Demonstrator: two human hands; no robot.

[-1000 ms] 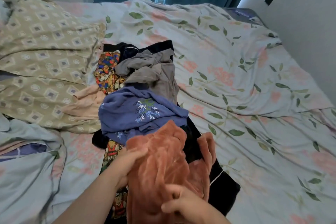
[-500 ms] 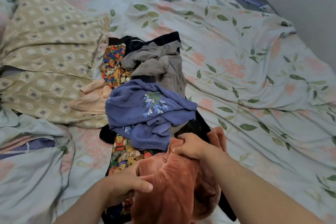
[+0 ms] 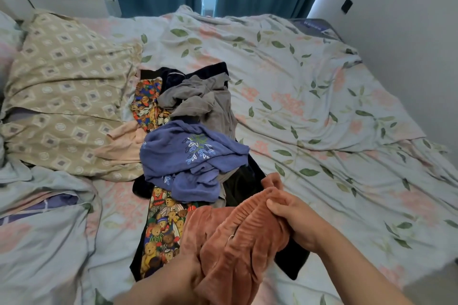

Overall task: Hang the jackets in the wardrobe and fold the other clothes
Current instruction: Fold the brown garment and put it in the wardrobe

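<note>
Your bed [image 3: 322, 106] has a flowery sheet, and the clothes sit in a heap down its middle. Closest to you is the soft orange piece [image 3: 235, 242], at the near end of the heap, in both your hands.

It is all bunched up, so you may not find its edges, and your fold could come out lumpy. It also lies right over the black cloth [image 3: 240, 186] and the bear-print cloth [image 3: 161, 228]. If you pull fast, I think those could drag along and slip off the bed.

Your right hand [image 3: 295, 223] curls tight around the ribbed band at the top. Your left hand [image 3: 186, 272] grips the lower part, with its fingers mostly hidden in the cloth.

Behind sit the blue top [image 3: 188, 156], then the grey one [image 3: 198, 101]. A tan pillow [image 3: 62, 94] lies off to the left.
</note>
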